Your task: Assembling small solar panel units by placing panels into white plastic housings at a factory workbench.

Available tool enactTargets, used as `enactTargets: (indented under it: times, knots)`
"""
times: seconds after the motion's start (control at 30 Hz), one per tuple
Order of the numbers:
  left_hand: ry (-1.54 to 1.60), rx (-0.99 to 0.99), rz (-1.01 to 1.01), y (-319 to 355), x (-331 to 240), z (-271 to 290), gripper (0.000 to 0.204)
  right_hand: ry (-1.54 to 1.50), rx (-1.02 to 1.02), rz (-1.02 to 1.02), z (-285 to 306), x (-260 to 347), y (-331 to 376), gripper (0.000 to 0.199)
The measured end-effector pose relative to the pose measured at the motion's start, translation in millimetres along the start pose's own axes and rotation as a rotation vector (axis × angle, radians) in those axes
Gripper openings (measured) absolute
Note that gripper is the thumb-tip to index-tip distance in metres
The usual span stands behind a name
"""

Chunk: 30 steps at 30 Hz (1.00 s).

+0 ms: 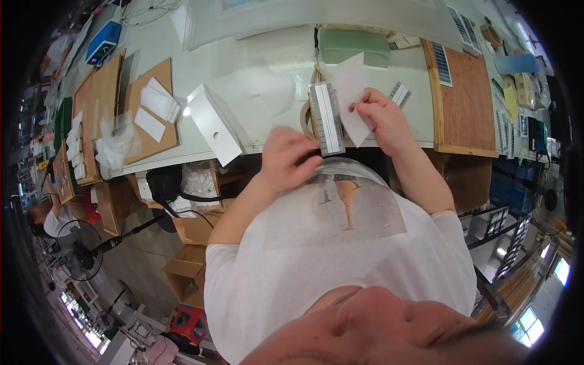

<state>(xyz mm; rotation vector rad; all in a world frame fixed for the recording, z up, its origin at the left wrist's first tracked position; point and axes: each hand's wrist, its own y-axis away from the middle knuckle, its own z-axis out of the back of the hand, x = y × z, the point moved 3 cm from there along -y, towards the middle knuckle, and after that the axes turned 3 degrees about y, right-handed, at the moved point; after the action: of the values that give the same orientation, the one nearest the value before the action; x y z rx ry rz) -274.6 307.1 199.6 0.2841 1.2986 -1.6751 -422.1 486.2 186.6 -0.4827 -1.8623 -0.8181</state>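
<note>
My right hand [384, 119] pinches a thin white sheet [351, 91], like a card, between thumb and fingers, holding it tilted above the table. Just left of the sheet lies a long grey block [326, 118] with ribbed sides and a white strip down its middle, its near end at the table edge. My left hand [291, 157], smeared by motion, is beside the block's near end; thumb and forefinger are apart, and I see nothing between them. Partly hidden behind the block is a roll of tan tape [306, 118]. A small ribbed grey piece [399, 95] lies beyond my right hand.
An open white box [214, 126] stands left on the table [261, 79]. Farther left, white cards [159, 100] lie on cardboard [137, 143]. Green sheets [354, 47] sit at the back under a clear panel [316, 18]. A wooden board [465, 109] lies right.
</note>
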Motion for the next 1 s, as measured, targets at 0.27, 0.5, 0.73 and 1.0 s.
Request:
enactTargets:
  times: [0.27,0.5,0.73,1.0]
  knots:
    - [0.235,0.042,0.793,-43.5,24.6,3.3,0.022,0.152,0.026,-0.103,-45.8,0.5,28.8,0.033]
    - [0.031,0.160,0.841,-47.2,30.3,-2.1,0.029,0.209,-0.189,-0.164,-36.9,-15.9,51.7,0.022]
    - [-0.050,0.166,0.817,-43.2,40.0,-10.6,0.029,0.215,-0.200,-0.167,-35.9,-26.6,51.0,0.022]
    - [-0.104,0.142,0.799,-43.9,41.3,-10.8,0.026,0.249,-0.186,-0.175,-35.7,-27.3,49.0,0.023]
